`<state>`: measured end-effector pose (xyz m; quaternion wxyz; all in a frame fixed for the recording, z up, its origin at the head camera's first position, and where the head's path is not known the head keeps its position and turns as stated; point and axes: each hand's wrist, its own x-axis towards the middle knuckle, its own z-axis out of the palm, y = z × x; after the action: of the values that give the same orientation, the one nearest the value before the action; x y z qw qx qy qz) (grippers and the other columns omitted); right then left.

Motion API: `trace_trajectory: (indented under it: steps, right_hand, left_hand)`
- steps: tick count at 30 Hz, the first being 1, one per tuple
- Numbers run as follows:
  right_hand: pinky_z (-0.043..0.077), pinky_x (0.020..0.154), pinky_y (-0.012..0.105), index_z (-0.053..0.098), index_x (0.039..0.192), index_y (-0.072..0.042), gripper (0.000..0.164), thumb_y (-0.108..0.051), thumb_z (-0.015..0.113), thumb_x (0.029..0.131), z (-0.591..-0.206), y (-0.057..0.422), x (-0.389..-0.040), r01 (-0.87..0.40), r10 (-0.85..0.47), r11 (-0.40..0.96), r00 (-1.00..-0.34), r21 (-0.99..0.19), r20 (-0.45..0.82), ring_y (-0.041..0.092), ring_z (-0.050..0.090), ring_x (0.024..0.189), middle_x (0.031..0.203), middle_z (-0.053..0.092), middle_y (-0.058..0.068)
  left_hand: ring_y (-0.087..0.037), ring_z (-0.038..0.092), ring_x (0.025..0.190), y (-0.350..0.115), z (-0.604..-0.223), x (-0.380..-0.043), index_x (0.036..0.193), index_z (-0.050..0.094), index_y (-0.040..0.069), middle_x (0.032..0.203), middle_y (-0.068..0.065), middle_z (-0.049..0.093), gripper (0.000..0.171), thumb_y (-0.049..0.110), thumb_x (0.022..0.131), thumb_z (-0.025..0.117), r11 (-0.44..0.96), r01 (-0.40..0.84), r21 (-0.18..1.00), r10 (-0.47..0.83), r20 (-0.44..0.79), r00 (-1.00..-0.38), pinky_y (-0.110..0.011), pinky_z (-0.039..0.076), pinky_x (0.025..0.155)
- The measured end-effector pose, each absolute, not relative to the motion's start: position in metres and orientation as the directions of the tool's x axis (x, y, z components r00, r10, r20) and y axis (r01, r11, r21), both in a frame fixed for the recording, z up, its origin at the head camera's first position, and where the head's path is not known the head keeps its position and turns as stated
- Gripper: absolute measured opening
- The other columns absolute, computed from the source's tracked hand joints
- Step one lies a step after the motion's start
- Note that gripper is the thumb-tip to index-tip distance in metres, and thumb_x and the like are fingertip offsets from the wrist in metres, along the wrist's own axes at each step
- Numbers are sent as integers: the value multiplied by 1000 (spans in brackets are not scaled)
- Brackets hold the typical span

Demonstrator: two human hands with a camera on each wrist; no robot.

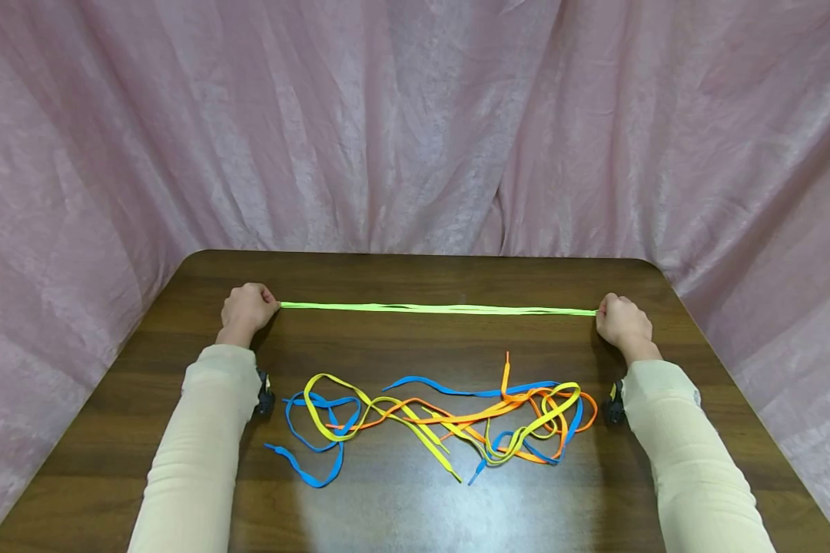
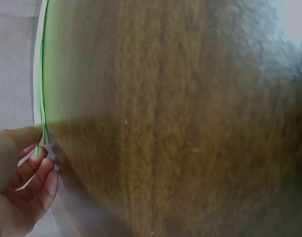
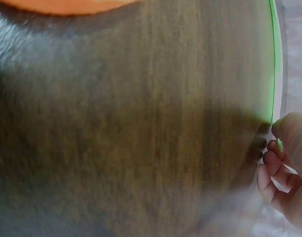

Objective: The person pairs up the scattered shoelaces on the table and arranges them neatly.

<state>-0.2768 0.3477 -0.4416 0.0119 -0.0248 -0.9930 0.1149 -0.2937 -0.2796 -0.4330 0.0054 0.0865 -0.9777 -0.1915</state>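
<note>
A neon green shoelace [image 1: 429, 309] is stretched straight across the far part of the table, its strands lying side by side. At its left end my left hand [image 1: 249, 307] pinches it between thumb and fingers; in the left wrist view short green tips stick out past the fingers [image 2: 34, 170]. My right hand [image 1: 624, 319] pinches the opposite end, and a small green tip shows between its fingers [image 3: 272, 165] in the right wrist view. Nearer to me lies a loose tangle of a blue shoelace [image 1: 314, 480], an orange shoelace [image 1: 506, 376] and a yellow shoelace [image 1: 318, 430].
The dark brown wooden table [image 1: 401, 514] has rounded far corners. Behind it and along both sides hangs a pink curtain [image 1: 360, 130]. A glare spot shines on the tabletop close to me.
</note>
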Motion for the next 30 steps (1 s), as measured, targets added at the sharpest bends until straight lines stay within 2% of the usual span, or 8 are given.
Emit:
trace_trajectory:
  steps: [13,21,30]
  right_hand:
    - [42,63,52,52,90,-3,13,-12,43,86,-443,344,-276,24,36,972,-998,-235,48,43,53,82,93,47,20]
    - [42,69,53,51,99,-1,19,-16,48,88,-438,343,-272,-9,-13,970,-1000,-241,-17,46,52,89,100,45,23]
    - [41,75,58,49,113,1,30,-19,50,90,-428,346,-266,-58,-72,974,-996,-219,-54,50,50,97,109,46,27]
  left_hand:
    - [-36,57,75,-279,-431,-294,82,64,9,88,-15,62,15,18,83,53,916,-156,370,-160,-18,-987,-37,41,51]
    - [-39,57,85,-284,-432,-291,89,64,8,93,-15,62,16,22,85,57,914,-131,384,-139,-7,-990,-42,42,59]
    - [-39,56,94,-286,-422,-284,103,64,5,103,-17,62,25,23,88,58,909,3,416,10,-13,-1000,-51,42,77]
